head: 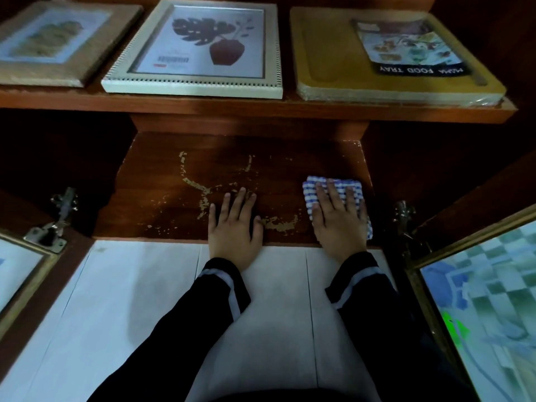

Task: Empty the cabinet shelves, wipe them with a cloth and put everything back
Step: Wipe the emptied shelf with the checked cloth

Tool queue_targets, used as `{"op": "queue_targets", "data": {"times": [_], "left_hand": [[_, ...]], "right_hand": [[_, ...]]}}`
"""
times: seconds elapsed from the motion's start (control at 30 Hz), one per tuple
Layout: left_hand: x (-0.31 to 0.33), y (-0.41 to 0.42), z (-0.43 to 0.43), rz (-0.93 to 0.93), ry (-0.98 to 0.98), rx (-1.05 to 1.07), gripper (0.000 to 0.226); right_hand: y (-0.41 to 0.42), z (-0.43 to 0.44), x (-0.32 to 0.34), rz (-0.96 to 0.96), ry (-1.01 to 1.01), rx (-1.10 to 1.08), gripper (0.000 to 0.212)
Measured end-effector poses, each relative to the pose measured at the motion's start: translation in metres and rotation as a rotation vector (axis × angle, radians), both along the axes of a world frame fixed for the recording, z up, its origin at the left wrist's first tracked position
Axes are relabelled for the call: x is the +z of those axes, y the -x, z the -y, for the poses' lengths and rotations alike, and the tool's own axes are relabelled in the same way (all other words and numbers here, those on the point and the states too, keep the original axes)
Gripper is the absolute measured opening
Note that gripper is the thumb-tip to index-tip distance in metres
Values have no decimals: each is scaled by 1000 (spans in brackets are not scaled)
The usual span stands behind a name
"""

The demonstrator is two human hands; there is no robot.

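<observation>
Cloth (333, 195), blue-white check, under right hand (338, 221)

The light is dim. The lower shelf (246, 175) is dark, and the corners beside it are almost black. The white floor (130, 300) is the brightest part. The left frame (55, 39) up top looks blurry. Straight lines bend near the edges.

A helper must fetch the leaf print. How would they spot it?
On the upper shelf lie three items; the leaf print is the middle one. Unlike the brown frame to its left and the yellow food tray to its right, it has a white ridged frame around a dark leaf and vase.
</observation>
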State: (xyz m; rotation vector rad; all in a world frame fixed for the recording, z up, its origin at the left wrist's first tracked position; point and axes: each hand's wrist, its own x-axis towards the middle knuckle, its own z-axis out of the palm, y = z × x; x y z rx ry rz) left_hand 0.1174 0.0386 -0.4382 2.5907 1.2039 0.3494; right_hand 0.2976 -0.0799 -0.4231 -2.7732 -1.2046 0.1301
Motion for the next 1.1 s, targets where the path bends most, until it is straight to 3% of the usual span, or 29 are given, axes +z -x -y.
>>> {"op": "queue_targets", "data": {"times": [0.23, 0.43, 0.67, 0.8, 0.97, 1.1], "left_hand": [[-1, 0, -1, -28, 2, -13, 73], [5, -4, 4, -86, 16, -1, 69], [16, -28, -15, -151, 23, -63, 63], [10, -27, -16, -157, 44, -80, 67], [9, -28, -16, -173, 47, -75, 67], [10, -27, -17, -170, 55, -78, 68]], "right_hand": [[-23, -14, 2, -49, -2, -30, 55], [-3, 13, 1, -17, -6, -34, 66], [-33, -3, 2, -40, -15, -64, 56], [-23, 3, 4, -22, -74, -82, 68], [-14, 19, 0, -25, -43, -63, 59], [-28, 0, 2, -23, -58, -73, 67]]}}
